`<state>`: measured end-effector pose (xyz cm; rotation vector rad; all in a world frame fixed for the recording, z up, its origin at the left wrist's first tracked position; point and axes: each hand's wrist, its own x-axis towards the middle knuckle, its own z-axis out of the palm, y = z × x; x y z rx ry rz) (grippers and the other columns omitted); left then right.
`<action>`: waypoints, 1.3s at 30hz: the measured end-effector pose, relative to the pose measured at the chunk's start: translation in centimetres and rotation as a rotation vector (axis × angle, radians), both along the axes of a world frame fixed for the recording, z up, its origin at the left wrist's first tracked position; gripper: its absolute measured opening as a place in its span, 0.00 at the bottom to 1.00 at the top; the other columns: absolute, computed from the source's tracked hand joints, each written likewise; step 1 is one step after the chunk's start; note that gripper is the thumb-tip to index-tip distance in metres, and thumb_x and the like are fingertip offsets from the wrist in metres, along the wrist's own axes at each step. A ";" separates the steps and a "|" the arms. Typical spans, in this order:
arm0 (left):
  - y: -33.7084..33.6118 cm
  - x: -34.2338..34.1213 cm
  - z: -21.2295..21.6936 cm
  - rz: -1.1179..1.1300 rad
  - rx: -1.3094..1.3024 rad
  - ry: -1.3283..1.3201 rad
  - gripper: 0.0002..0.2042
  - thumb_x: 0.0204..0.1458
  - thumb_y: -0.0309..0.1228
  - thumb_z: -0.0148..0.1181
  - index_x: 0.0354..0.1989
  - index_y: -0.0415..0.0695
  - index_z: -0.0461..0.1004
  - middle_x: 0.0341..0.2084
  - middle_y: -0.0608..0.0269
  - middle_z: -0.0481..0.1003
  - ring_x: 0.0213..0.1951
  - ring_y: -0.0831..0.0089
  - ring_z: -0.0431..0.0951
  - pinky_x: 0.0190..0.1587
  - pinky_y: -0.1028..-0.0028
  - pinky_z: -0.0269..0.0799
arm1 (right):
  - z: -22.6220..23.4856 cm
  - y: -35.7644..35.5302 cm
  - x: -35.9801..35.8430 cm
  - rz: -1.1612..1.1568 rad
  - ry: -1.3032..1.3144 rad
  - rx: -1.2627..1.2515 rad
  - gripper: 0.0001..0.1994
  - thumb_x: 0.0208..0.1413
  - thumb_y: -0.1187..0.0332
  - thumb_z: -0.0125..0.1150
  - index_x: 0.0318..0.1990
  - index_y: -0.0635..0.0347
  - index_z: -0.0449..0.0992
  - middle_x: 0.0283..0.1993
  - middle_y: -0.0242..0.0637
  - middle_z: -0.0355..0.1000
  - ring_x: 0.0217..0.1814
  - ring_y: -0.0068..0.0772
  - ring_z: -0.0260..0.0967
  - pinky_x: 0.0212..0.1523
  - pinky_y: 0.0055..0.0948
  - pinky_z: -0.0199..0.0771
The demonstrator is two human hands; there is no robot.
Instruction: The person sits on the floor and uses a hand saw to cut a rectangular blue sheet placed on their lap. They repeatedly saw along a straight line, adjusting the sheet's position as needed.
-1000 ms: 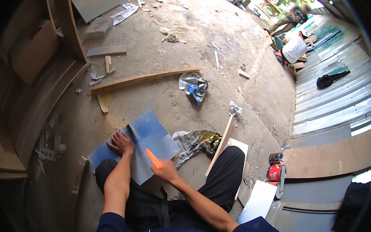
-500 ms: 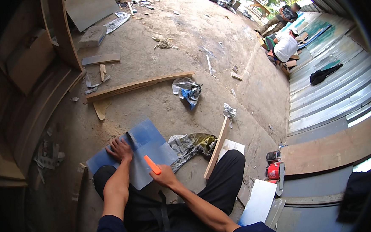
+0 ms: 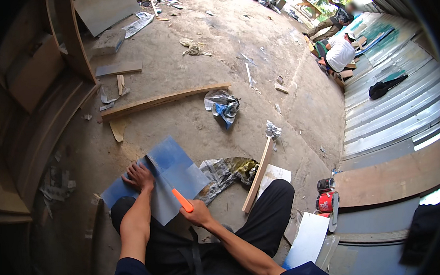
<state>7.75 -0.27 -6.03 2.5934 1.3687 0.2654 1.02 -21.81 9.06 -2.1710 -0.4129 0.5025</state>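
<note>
A flat board with a blue, paint-shaded face point(image 3: 179, 162) lies tilted across my left knee. My left hand point(image 3: 141, 176) presses flat on its left part, fingers stretched and slightly spread. The orange handle of a handsaw point(image 3: 182, 200) is in my right hand point(image 3: 198, 213), fingers wrapped round it, near the board's lower edge. From the handle the thin blade runs up and left along a line across the board, and its dark far end shows beside my left fingers. How deep the blade sits is hard to make out.
Pale sawdust point(image 3: 130, 149) lies beyond the board. Further off is a long wooden strip point(image 3: 167, 98). Crumpled newspaper point(image 3: 222, 173) and a wood stick point(image 3: 257, 174) lie near my right knee, cans point(image 3: 326, 201) beyond. A wooden cabinet point(image 3: 69, 56) stands left. Two people point(image 3: 340, 57) are far right.
My right hand and the saw have shifted slightly down and right. The board's right part sits a little higher, and my left hand has moved slightly left.
</note>
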 end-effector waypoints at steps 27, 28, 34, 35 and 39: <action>-0.4 1.0 0.0 0.017 -0.051 0.103 0.15 0.60 0.42 0.45 0.50 0.48 0.68 0.49 0.63 0.69 0.60 0.67 0.63 0.66 0.46 0.39 | -4.6 2.4 3.6 0.060 -0.062 -0.013 0.14 0.49 0.63 0.57 0.23 0.67 0.70 0.21 0.52 0.67 0.23 0.56 0.67 0.26 0.42 0.66; 0.2 1.0 0.0 0.016 -0.024 0.066 0.16 0.60 0.42 0.45 0.50 0.48 0.68 0.50 0.63 0.69 0.60 0.67 0.62 0.66 0.46 0.39 | -4.4 2.9 3.2 0.040 -0.016 0.008 0.13 0.49 0.63 0.57 0.24 0.66 0.71 0.21 0.53 0.68 0.24 0.57 0.68 0.27 0.44 0.67; 0.9 0.1 0.7 0.007 -0.055 0.027 0.16 0.60 0.42 0.43 0.51 0.48 0.68 0.51 0.63 0.68 0.61 0.66 0.61 0.67 0.45 0.35 | 3.8 -4.3 -3.3 0.023 0.118 0.037 0.08 0.48 0.68 0.60 0.25 0.65 0.72 0.20 0.50 0.69 0.23 0.54 0.70 0.25 0.43 0.68; 1.1 0.4 0.6 0.005 -0.030 0.017 0.16 0.61 0.42 0.43 0.51 0.48 0.68 0.51 0.63 0.68 0.62 0.67 0.60 0.67 0.44 0.34 | 3.2 -4.7 -2.7 0.041 0.115 0.046 0.08 0.48 0.69 0.60 0.25 0.65 0.72 0.20 0.50 0.69 0.23 0.54 0.70 0.24 0.42 0.68; 1.0 0.5 -0.4 -0.024 -0.006 -0.017 0.18 0.62 0.43 0.41 0.52 0.47 0.68 0.52 0.62 0.68 0.63 0.66 0.59 0.67 0.43 0.33 | -2.3 0.1 1.9 0.069 -0.094 0.119 0.11 0.47 0.68 0.58 0.21 0.67 0.68 0.17 0.49 0.64 0.18 0.51 0.64 0.23 0.40 0.63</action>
